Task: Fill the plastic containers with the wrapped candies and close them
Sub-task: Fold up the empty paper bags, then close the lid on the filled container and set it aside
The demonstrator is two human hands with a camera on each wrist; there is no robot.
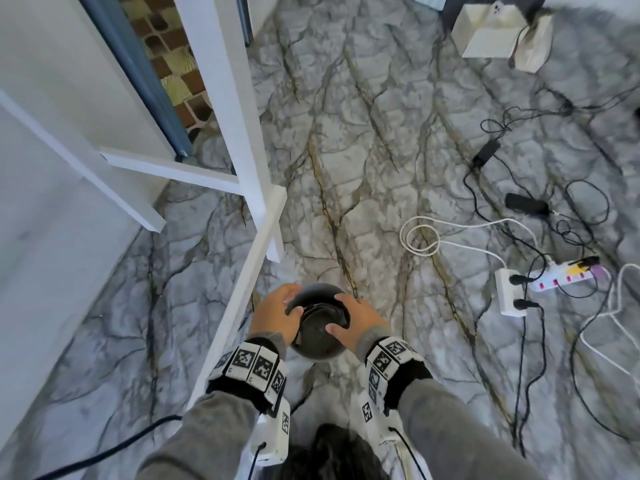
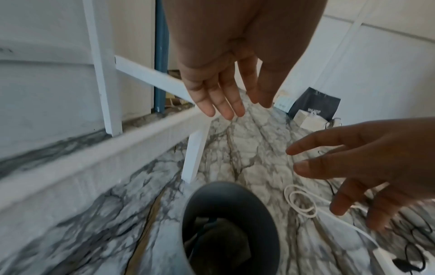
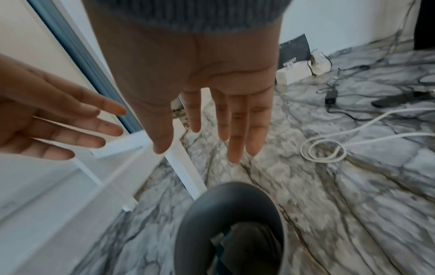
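Note:
A dark round bin point(image 1: 317, 341) stands on the marble-patterned floor just below me, with dark things inside that I cannot make out. My left hand point(image 1: 278, 308) hovers at its left rim and my right hand point(image 1: 356, 318) at its right rim. In the left wrist view the left hand point(image 2: 223, 89) has straight fingers, holds nothing and is above the bin point(image 2: 226, 199). The right wrist view shows the right hand point(image 3: 219, 104) the same way over the bin point(image 3: 212, 201). No wrapped candies or plastic containers are in view.
White table legs and crossbars point(image 1: 242, 140) stand close on the left. Cables, a white power strip point(image 1: 510, 292) and a coiled white cord point(image 1: 420, 237) lie on the floor to the right. Boxes and a paper bag point(image 1: 491, 32) sit at the far right.

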